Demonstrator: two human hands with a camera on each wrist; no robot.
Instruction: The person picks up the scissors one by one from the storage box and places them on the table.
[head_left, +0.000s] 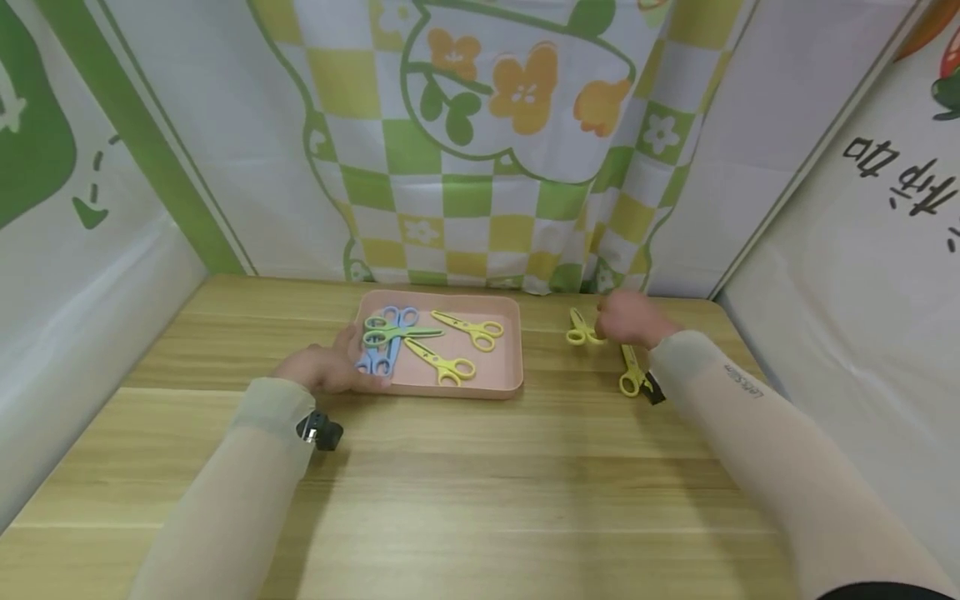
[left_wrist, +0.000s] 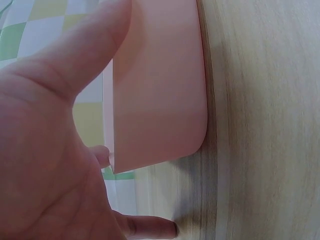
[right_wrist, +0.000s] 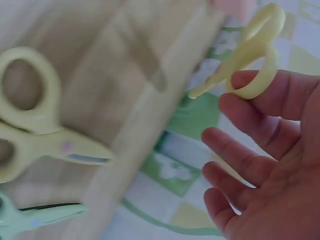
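Observation:
A pink tray (head_left: 480, 390) lies mid-table. In it are blue scissors (head_left: 396, 317), green scissors (head_left: 390, 334) across them, and two yellow pairs (head_left: 471, 328) (head_left: 444, 363). My left hand (head_left: 322, 367) grips the tray's near left corner. In the left wrist view its thumb (left_wrist: 75, 60) lies over the tray's rim (left_wrist: 160, 90). Right of the tray, my right hand (head_left: 630, 321) holds a yellow pair of scissors (head_left: 579, 332) by a handle loop (right_wrist: 255, 60), just above the table. Another yellow pair (head_left: 630, 373) lies on the wood beside that hand.
The wooden table (head_left: 480, 500) is walled by printed cloth at the back and both sides. In the right wrist view, the tip of a green pair of scissors (right_wrist: 30, 219) lies near the loose yellow pair (right_wrist: 35, 125). Bare wood spans the near half.

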